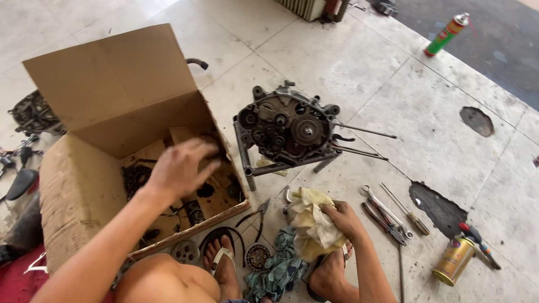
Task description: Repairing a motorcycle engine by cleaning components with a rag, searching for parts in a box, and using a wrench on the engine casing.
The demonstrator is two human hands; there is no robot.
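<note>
My left hand (181,166) reaches into an open cardboard box (118,106), fingers spread over dark greasy parts; it looks blurred and I cannot see anything held in it. My right hand (343,220) grips a crumpled yellowish rag (310,219) near my right foot. A motorcycle engine case (287,128) stands on a small metal frame on the tiled floor just past the rag, with long studs sticking out to the right.
Pliers, a wrench and a screwdriver (387,212) lie right of my hand. A gold can (452,260) sits lower right, a green spray can (447,35) far back. A round clutch part (258,257) and a patterned cloth (278,269) lie between my feet.
</note>
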